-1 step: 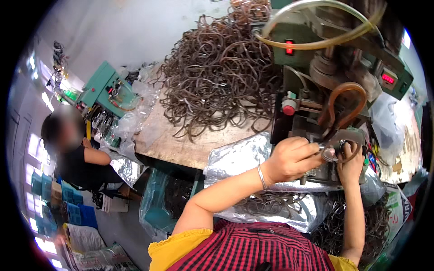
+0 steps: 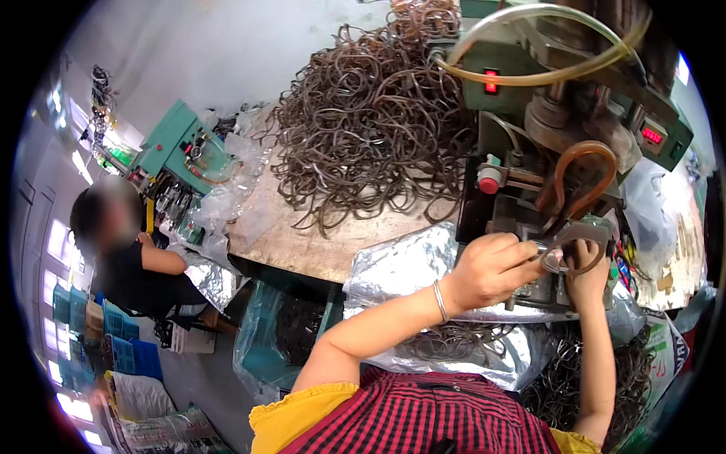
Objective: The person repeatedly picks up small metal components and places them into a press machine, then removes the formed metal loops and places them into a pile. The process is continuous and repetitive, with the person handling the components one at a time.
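My left hand, a metal bangle at its wrist, reaches to the work area of a green press machine. Its fingers are pinched around one end of a curved brown strap, where something shiny and metallic shows. Close beside it, my right hand is closed on the same strap, its fingertips partly hidden by the loop. Just beyond both hands, a thicker orange-brown loop stands up at the machine. A red push button sits to the left of that loop.
A large tangled heap of brown straps covers the wooden table. Silver foil sheeting lies along the front edge. More straps lie below, beside my right forearm. A clear hose arches overhead. Another person sits at far left.
The whole view has shifted very slightly. Both hands keep the same grip and position at the machine.
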`<move>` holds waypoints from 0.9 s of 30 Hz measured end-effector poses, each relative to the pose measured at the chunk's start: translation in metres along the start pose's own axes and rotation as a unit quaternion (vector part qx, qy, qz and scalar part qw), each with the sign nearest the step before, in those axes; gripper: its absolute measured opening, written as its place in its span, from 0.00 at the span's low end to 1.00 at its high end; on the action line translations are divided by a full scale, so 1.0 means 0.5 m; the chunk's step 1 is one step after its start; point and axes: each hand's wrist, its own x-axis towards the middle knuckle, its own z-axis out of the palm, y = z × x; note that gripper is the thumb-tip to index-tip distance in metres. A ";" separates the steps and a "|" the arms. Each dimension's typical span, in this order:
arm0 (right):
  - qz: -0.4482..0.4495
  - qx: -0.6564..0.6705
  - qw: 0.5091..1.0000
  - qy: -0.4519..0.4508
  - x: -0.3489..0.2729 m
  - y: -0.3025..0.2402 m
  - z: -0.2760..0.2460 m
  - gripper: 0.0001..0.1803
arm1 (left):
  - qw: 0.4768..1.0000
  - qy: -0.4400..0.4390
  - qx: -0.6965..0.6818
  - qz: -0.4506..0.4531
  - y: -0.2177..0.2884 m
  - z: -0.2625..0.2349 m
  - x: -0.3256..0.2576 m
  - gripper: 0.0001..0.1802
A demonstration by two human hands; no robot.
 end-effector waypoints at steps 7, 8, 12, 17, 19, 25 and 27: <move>0.095 0.095 0.984 0.115 -0.020 0.056 0.030 0.18 | 0.956 0.019 0.225 -0.189 0.041 -0.188 -0.154 0.18; 0.104 0.123 0.979 0.123 -0.039 0.067 0.036 0.17 | 0.928 0.035 0.186 -0.321 0.017 -0.226 -0.152 0.18; 0.097 0.177 0.967 0.154 -0.087 0.111 0.033 0.15 | 0.825 -0.109 0.266 -0.486 -0.116 -0.330 -0.152 0.31; 0.116 0.321 0.936 0.090 0.030 0.033 0.015 0.14 | 0.707 -0.204 0.413 -0.536 -0.315 -0.350 -0.329 0.19; 0.132 0.334 0.931 0.065 0.040 0.057 0.028 0.14 | 0.732 -0.165 0.419 -0.511 -0.320 -0.337 -0.314 0.13; 0.227 0.248 0.940 0.053 -0.052 0.075 -0.002 0.15 | 0.810 -0.090 0.364 -0.451 -0.218 -0.297 -0.229 0.07; 0.260 0.170 0.950 0.027 -0.097 0.090 -0.040 0.16 | 0.827 -0.086 0.352 -0.430 -0.191 -0.264 -0.237 0.07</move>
